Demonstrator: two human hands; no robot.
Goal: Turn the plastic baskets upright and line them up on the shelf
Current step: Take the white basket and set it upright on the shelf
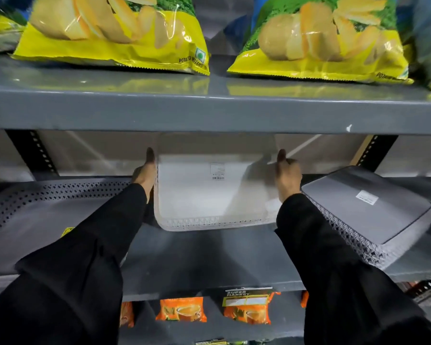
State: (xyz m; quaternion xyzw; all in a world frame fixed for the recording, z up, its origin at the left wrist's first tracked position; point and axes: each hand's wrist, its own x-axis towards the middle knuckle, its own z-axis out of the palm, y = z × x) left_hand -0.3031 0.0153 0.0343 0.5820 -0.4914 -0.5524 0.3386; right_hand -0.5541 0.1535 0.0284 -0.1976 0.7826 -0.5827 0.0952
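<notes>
Two hands grip one white basket (204, 195)
Left hand (144, 170) and right hand (288, 175) clasp its sides; grey baskets (368, 210) flank it.

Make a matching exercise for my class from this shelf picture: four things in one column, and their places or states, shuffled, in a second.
Column one:
1. white plastic basket
2. grey plastic basket on the right
3. yellow potato wafer bags
4. orange soup packets

Column two:
A. on the shelf above
B. upside down, tilted
C. between both hands
D. on the shelf below

Pairs: 1-C, 2-B, 3-A, 4-D. The left hand and right hand flank the white basket.
</notes>
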